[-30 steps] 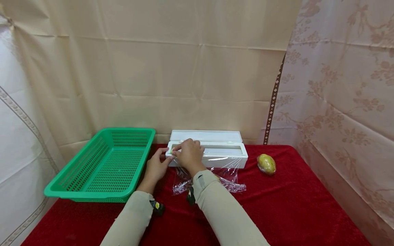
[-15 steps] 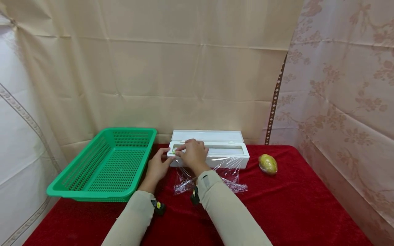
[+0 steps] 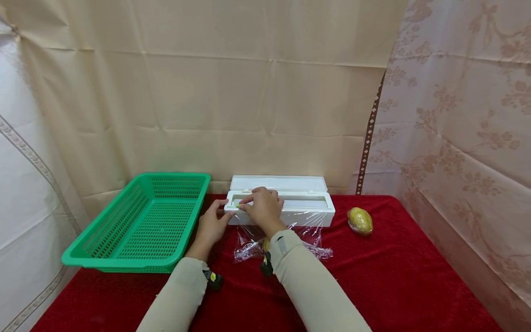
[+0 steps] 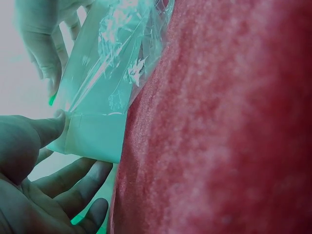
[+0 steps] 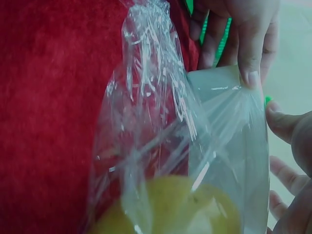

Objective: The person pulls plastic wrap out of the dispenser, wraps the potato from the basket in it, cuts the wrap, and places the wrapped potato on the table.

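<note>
A white cling film dispenser (image 3: 303, 219) stands on the table with its lid (image 3: 278, 183) tipped back. Clear cling film (image 5: 151, 87) hangs over its front and spreads onto the cloth. A yellow fruit (image 5: 170, 209) shows through the film in the right wrist view, but my right arm mostly hides it in the head view. My left hand (image 3: 211, 225) grips the dispenser's left end, thumb on the front edge and fingers around the end. With thumb and fingertips, my right hand (image 3: 264, 208) pinches a small green slide cutter (image 3: 238, 205) at the front edge, near the left end.
To the left stands a green perforated basket (image 3: 120, 263). A film-wrapped yellow fruit (image 3: 360, 221) lies right of the dispenser. Red cloth (image 3: 406, 276) covers the table, with curtains (image 3: 199, 92) hanging behind it and at both sides.
My right hand has slid a little to the right along the dispenser's front edge with the green slide cutter. My left hand keeps its grip on the left end.
</note>
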Action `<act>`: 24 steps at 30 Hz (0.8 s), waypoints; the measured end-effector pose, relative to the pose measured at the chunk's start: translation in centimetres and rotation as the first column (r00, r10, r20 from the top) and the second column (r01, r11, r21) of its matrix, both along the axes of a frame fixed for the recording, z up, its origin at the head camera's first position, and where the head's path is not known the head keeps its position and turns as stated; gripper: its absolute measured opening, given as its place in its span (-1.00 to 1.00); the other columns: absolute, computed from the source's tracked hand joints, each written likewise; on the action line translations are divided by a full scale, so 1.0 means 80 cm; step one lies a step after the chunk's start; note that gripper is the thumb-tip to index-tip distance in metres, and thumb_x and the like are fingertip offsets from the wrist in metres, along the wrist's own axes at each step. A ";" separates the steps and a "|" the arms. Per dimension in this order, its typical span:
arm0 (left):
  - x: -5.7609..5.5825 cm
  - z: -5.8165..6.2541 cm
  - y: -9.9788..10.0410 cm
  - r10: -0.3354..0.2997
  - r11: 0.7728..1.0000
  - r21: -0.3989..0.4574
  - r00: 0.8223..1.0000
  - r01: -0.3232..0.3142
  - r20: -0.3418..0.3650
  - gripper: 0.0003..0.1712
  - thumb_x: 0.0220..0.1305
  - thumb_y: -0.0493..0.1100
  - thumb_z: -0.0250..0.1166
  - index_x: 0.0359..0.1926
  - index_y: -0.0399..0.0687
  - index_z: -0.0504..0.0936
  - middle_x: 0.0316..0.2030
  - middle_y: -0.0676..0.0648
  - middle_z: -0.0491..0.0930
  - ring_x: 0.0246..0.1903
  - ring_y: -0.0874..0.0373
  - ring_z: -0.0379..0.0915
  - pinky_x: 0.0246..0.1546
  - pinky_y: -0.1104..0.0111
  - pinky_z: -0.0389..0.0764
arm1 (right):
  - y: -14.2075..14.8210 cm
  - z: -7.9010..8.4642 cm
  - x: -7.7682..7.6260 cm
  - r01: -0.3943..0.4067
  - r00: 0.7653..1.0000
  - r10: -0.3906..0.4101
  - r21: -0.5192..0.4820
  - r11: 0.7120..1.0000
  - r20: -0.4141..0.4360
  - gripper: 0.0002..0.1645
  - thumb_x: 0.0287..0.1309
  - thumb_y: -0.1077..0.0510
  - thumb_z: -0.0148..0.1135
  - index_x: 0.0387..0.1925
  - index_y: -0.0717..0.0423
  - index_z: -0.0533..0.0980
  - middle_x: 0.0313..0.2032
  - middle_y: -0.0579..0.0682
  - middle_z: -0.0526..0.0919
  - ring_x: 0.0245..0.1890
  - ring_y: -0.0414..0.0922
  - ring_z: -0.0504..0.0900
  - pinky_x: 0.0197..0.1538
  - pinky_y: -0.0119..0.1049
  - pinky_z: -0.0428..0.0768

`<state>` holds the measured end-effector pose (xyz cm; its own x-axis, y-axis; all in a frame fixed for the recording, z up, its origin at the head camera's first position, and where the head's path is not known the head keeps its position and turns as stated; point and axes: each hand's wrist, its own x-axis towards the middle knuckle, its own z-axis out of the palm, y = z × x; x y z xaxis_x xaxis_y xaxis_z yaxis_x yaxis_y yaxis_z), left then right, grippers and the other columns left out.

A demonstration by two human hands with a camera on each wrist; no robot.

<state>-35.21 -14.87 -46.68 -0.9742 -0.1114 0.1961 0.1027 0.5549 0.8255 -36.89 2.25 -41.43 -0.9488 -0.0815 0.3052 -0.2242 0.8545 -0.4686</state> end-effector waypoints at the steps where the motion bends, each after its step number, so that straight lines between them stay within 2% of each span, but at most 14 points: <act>1: 0.000 0.000 0.000 0.000 1.000 0.000 1.000 0.000 0.000 -0.49 0.44 -0.01 0.34 0.34 0.10 0.47 0.17 -0.24 0.66 0.12 -0.10 0.64 0.02 0.05 0.69 | 0.001 0.000 0.000 0.000 1.000 0.000 0.001 1.000 -0.001 -0.90 0.14 -0.26 0.48 -0.32 -0.49 0.80 0.25 -0.20 0.63 0.26 0.12 0.45 0.20 0.15 0.33; 16: 0.000 0.001 -0.002 -0.004 1.000 -0.016 1.000 0.004 -0.003 -0.48 0.44 -0.02 0.33 0.35 0.08 0.46 0.19 -0.27 0.65 0.15 -0.13 0.63 0.04 0.01 0.68 | 0.025 0.000 0.002 -0.010 1.000 0.010 0.010 1.000 -0.005 -0.88 0.14 -0.27 0.47 -0.29 -0.50 0.80 0.23 -0.19 0.65 0.24 0.16 0.48 0.17 0.18 0.36; 24: 0.001 0.002 -0.001 -0.011 1.000 -0.015 1.000 0.011 -0.010 -0.47 0.45 -0.03 0.33 0.36 0.05 0.45 0.19 -0.26 0.64 0.15 -0.13 0.63 0.02 0.04 0.69 | 0.041 0.003 0.004 -0.034 0.999 0.034 0.017 0.999 -0.018 -0.87 0.17 -0.23 0.47 -0.28 -0.41 0.81 0.25 -0.13 0.64 0.27 0.19 0.46 0.22 0.20 0.34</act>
<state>-35.11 -14.97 -46.53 -0.9733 -0.0977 0.2077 0.1174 0.5658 0.8161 -36.53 5.49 -41.16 -0.9397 -0.1189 0.3206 -0.2615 0.8539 -0.4499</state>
